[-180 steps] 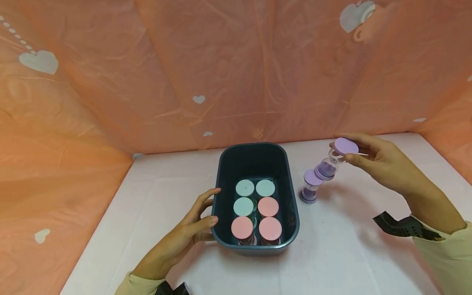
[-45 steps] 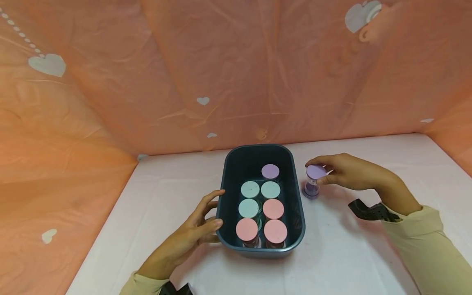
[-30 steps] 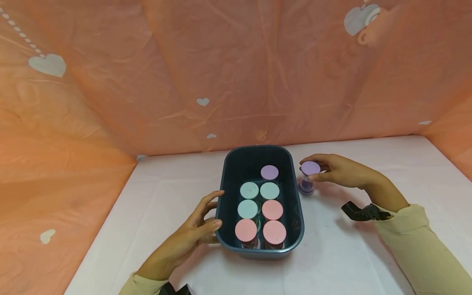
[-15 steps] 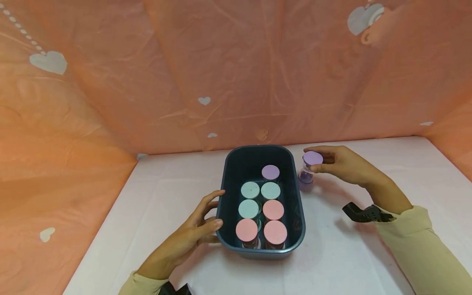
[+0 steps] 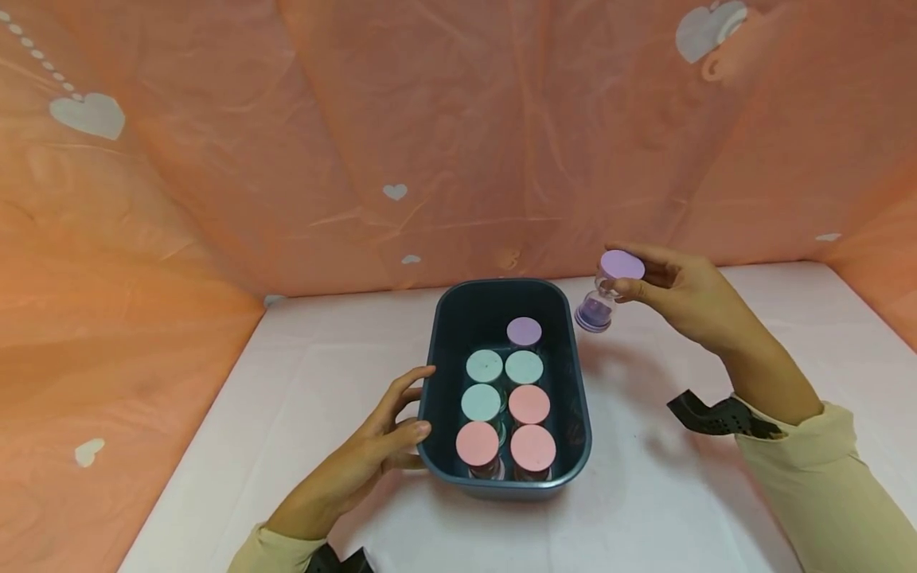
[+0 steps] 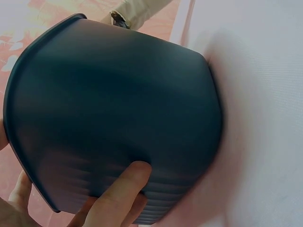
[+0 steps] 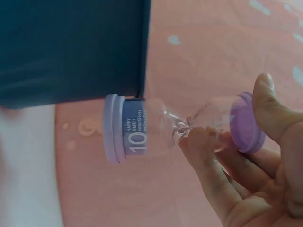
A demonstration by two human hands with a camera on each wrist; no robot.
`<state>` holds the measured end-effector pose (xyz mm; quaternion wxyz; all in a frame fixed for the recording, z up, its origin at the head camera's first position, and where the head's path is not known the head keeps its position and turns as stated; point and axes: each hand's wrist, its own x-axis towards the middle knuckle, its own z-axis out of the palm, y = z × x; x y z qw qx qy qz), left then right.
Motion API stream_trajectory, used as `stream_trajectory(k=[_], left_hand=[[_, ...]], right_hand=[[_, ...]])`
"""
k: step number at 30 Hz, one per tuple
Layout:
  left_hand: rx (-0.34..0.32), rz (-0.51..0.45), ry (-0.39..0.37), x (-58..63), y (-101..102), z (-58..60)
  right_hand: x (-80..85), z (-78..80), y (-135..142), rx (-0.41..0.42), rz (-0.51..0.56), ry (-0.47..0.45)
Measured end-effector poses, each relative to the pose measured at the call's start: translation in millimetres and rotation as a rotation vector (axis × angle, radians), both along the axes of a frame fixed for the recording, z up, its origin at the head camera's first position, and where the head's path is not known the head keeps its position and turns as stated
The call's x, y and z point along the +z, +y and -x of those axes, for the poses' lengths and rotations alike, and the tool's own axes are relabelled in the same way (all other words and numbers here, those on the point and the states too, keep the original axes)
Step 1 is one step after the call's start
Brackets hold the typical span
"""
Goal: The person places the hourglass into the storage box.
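My right hand (image 5: 691, 302) holds a purple-capped hourglass (image 5: 595, 312) by its upper end, in the air just right of the dark blue bin (image 5: 584, 434). The hourglass leans slightly, with purple sand in its lower bulb. Up close in the right wrist view, the hourglass (image 7: 135, 130) bears a "10 minutes" label, and the thumb lies against one cap. My left hand (image 5: 376, 434) rests its fingers and thumb on the bin's outer left side; the left wrist view shows fingertips against the outer wall (image 6: 113, 104).
Inside the bin stand one purple-capped hourglass (image 5: 524, 331), several mint-capped hourglasses (image 5: 481, 403) and several pink-capped hourglasses (image 5: 533, 448). The bin is on a white table surface (image 5: 645, 493). An orange curtain with hearts (image 5: 458, 143) encloses the back and sides.
One purple hourglass has gone from the table into the bin's far part. The right hand has then gripped the other purple hourglass and raised it off the table. The left hand stays put.
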<state>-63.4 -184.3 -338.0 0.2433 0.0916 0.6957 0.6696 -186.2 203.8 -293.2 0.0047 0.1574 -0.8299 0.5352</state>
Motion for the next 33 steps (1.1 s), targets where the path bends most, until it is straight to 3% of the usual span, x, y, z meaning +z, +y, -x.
stream_trajectory(k=[7, 15, 21, 26, 30, 33], left_hand=[[0.001, 0.004, -0.005, 0.2, 0, 0.6], [-0.012, -0.009, 0.011, 1.1, 1, 0.9], [-0.014, -0.010, 0.011, 0.4, 0, 0.8], [-0.013, -0.008, 0.008, 0.4, 0, 0.9], [-0.009, -0.005, 0.001, 0.1, 0, 1.0], [-0.009, -0.010, -0.004, -0.1, 0, 0.9]], right_hand=[[11.5, -12.7, -2, 0.035, 0.087, 0.143], [16.2, -18.4, -6, 0.027, 0.159, 0.215], [15.5, -20.2, -9, 0.149, 0.375, 0.211], [14.2, -21.8, -18, 0.224, 0.469, 0.227], [11.1, -23.8, -27, 0.242, 0.435, 0.222], [8.5, -25.7, -33, 0.242, 0.342, 0.211]])
